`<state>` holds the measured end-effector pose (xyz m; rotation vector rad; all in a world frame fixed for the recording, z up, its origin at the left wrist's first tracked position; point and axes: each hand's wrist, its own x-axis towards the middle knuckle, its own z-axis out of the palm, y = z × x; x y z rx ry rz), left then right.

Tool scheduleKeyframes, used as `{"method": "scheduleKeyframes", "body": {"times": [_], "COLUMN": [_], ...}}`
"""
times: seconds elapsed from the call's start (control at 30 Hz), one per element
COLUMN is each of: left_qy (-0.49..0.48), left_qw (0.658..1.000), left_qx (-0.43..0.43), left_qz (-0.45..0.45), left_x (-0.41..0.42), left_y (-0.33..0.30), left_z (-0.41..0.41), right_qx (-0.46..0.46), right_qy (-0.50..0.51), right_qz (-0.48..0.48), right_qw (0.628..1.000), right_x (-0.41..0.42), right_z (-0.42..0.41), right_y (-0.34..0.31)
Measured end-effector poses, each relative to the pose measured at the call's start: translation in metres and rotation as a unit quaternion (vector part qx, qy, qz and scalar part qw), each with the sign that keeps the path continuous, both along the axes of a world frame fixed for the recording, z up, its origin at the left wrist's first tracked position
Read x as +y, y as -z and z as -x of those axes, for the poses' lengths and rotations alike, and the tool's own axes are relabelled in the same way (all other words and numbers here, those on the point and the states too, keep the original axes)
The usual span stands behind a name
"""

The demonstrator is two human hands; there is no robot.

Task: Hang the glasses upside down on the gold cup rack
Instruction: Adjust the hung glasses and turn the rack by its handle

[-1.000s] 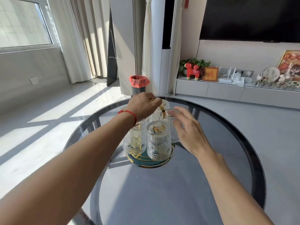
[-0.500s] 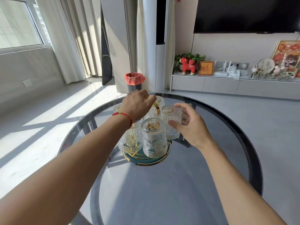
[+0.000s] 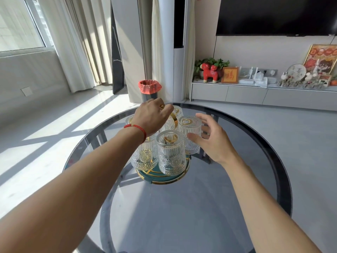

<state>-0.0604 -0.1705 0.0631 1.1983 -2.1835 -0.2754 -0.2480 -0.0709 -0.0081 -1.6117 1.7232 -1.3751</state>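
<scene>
Left hand [image 3: 152, 118]: fingers pinched on the gold handle [image 3: 173, 119] atop the rack [image 3: 164, 177]. Right hand [image 3: 209, 141]: fingers spread, nothing gripped, thumb beside the right-hand glass [image 3: 189, 136]. Five ribbed glasses visible, all inverted on the rack; the front glass [image 3: 170, 152] is nearest. Rack stands on the round glass table [image 3: 209, 207]. No writing legible on rack or glasses.
</scene>
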Motion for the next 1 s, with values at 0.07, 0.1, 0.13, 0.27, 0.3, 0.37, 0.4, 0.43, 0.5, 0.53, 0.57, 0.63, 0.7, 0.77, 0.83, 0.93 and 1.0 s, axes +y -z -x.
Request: {"method": "scheduleKeyframes", "body": {"times": [0.07,0.1,0.13,0.27,0.3,0.37,0.4,0.43,0.5,0.53,0.57,0.63,0.7,0.77,0.83,0.93,1.0], "left_qy": [-0.002,-0.002,-0.002,0.001,0.001,0.001,0.001,0.0,-0.002,-0.001,0.0,0.002,0.001,0.0,0.001,0.001,0.002], "left_qw": [1.0,1.0,1.0,1.0,1.0,1.0,1.0,1.0,1.0,1.0,1.0,1.0,1.0,1.0,1.0,1.0,1.0], "left_qx": [-0.003,-0.005,-0.006,-0.001,-0.001,-0.004,-0.006,-0.007,-0.01,-0.012,-0.015,-0.016,-0.013,-0.01,-0.011,-0.009,-0.01], "left_qz": [0.002,0.003,0.002,-0.004,-0.004,-0.004,-0.006,-0.007,-0.011,-0.012,-0.013,-0.015,-0.013,-0.009,-0.006,-0.004,-0.003], "left_x": [0.0,0.001,0.0,0.003,0.004,0.006,0.006,0.007,0.007,0.007,0.007,0.007,0.005,0.004,0.003,0.001,0.001], "left_y": [0.0,-0.001,-0.001,0.0,-0.001,-0.001,-0.002,-0.002,-0.002,-0.002,-0.003,-0.002,-0.002,-0.001,0.0,0.001,0.001], "left_z": [0.0,0.0,0.0,0.0,0.0,0.0,0.0,0.0,0.0,0.0,0.0,0.0,0.0,0.0,0.0,0.001,0.001], "right_qx": [-0.002,-0.001,0.003,0.056,0.077,0.111,0.125,0.138,0.162,0.174,0.187,0.217,0.255,0.288,0.301,0.281,0.276], "right_qy": [-0.006,-0.006,-0.003,0.07,0.094,0.118,0.116,0.114,0.13,0.14,0.139,0.103,0.067,0.063,0.082,0.078,0.067], "right_qz": [-0.002,0.0,0.005,0.083,0.121,0.184,0.2,0.204,0.188,0.163,0.124,0.042,0.009,-0.007,-0.015,-0.025,-0.031], "right_qw": [1.0,1.0,1.0,0.993,0.985,0.97,0.965,0.963,0.96,0.961,0.965,0.97,0.965,0.956,0.95,0.956,0.958], "right_x": [0.002,0.004,0.007,0.023,0.028,0.039,0.043,0.047,0.047,0.044,0.041,0.034,0.027,0.024,0.023,0.024,0.025], "right_z": [0.001,0.001,0.0,-0.003,-0.006,-0.019,-0.027,-0.034,-0.037,-0.033,-0.027,-0.019,-0.017,-0.017,-0.016,-0.014,-0.015], "right_y": [0.0,-0.001,-0.001,-0.007,-0.009,-0.011,-0.01,-0.01,-0.01,-0.011,-0.014,-0.019,-0.018,-0.015,-0.015,-0.017,-0.016]}}
